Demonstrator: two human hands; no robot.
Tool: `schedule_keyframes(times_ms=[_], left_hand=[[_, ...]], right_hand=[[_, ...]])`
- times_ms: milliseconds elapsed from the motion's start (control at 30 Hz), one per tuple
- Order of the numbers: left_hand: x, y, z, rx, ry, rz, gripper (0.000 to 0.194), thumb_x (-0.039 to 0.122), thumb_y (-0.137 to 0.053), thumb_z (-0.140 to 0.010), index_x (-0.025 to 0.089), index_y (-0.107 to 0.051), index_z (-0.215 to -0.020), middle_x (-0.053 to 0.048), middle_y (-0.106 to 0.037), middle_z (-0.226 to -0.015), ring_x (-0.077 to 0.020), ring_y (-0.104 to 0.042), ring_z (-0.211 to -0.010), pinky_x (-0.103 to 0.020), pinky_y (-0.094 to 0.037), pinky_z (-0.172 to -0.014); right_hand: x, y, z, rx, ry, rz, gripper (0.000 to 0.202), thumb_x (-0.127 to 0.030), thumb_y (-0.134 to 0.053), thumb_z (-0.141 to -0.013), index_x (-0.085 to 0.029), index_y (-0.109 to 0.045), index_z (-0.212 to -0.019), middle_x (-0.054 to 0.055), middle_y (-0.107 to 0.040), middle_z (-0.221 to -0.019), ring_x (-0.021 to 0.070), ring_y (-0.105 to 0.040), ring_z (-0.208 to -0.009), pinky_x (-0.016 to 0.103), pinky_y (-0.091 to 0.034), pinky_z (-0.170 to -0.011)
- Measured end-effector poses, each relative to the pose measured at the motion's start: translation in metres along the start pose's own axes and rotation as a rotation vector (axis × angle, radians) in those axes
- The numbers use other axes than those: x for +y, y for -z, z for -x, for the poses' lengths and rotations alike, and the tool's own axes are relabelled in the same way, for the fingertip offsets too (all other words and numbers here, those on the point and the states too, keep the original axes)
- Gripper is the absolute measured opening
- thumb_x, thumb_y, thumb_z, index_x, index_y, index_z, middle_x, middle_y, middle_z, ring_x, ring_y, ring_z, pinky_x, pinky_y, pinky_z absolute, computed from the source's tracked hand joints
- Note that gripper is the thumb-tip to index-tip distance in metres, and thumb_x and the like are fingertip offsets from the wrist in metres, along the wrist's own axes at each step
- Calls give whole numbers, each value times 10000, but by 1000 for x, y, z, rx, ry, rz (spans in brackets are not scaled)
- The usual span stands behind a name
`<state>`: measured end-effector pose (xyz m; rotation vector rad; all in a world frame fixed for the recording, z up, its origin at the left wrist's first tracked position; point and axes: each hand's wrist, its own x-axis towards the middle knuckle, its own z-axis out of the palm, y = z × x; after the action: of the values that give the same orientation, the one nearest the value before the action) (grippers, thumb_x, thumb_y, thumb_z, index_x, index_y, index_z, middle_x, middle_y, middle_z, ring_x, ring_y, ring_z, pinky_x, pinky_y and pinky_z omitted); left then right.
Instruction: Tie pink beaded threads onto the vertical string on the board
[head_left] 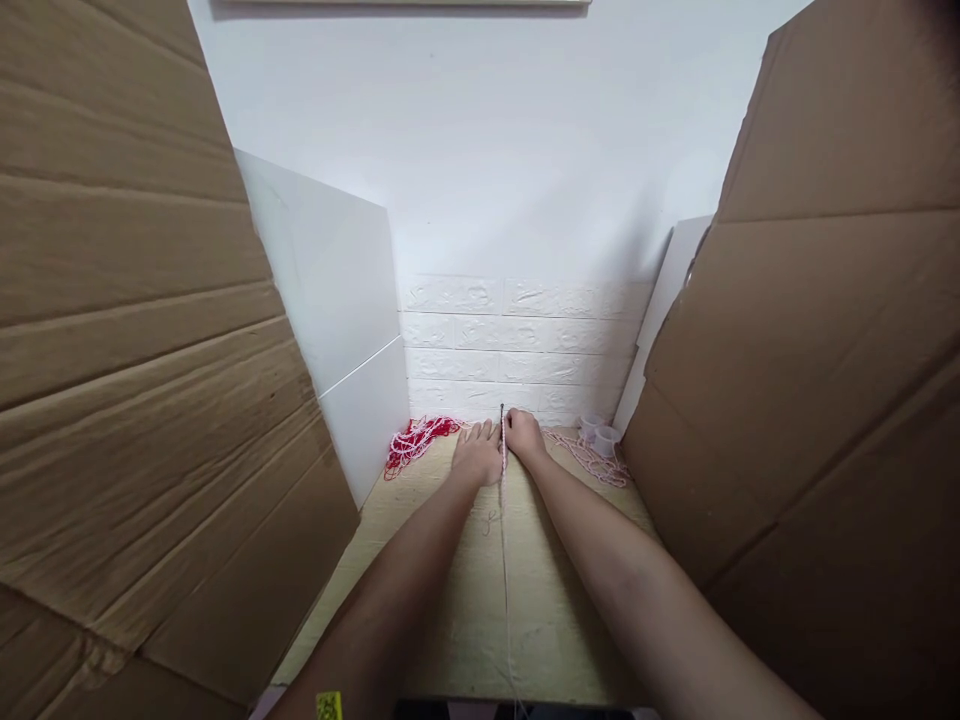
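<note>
A pale pink braided cord (504, 490) runs down the middle of the board from a small dark nail (502, 407) near the wall. My left hand (478, 455) lies flat just left of the cord, fingers stretched out and its thumb side against it. On the other side, my right hand (523, 433) is closed, its fingertips pinching the cord's upper part just below the nail. Long thin strands (507, 600) trail from the braid toward me, and a loose curled thread end (490, 522) sticks out to the left.
Red and white cords (420, 440) lie heaped at the back left. At the back right are pale pink cords (596, 462) and small clear plastic cups (604, 438). Cardboard walls (150, 350) flank both sides of the wooden board (465, 640); a white brick-patterned wall (525, 330) closes the back.
</note>
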<state>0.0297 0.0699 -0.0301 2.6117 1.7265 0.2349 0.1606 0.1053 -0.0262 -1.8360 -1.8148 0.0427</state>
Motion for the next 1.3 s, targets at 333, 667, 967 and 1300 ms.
schedule_keyframes(times_ms=[333, 667, 967, 1300], left_hand=[[-4, -6, -1, 32, -2, 13, 648, 470, -187, -1007, 216, -287, -1595, -71, -242, -1671, -285, -227, -1527, -507, -151, -1238], [-4, -4, 0, 43, -5, 12, 641, 465, -184, -1012, 200, -322, -1580, -84, -263, -1664, -292, -247, -1516, -520, -178, -1232], [-1, -2, 3, 58, -5, 14, 619, 451, -189, -1021, 208, -348, -1567, -87, -299, -1650, -291, -260, -1509, -518, -185, -1231], [11, 0, 10, 110, 29, 18, 563, 369, -278, -1019, 196, -404, -1539, -112, -353, -1623, -315, -308, -1482, -553, -218, -1203]], right_hand=[[0, -2, 1, -5, 10, 2, 294, -253, -449, -1008, -132, -714, -1046, 152, -742, -1027, 201, -676, -927, 255, -416, -761], [-1, -2, -3, -14, -15, -2, 288, -265, -462, -998, -149, -725, -1010, 143, -752, -1011, 198, -677, -920, 252, -397, -736], [5, -9, -5, 41, -11, -37, 290, -272, -487, -975, -152, -749, -933, 138, -762, -965, 197, -676, -867, 258, -387, -712], [18, -16, -4, 151, -31, -144, 295, -264, -498, -958, -140, -755, -882, 123, -762, -881, 178, -646, -770, 256, -367, -698]])
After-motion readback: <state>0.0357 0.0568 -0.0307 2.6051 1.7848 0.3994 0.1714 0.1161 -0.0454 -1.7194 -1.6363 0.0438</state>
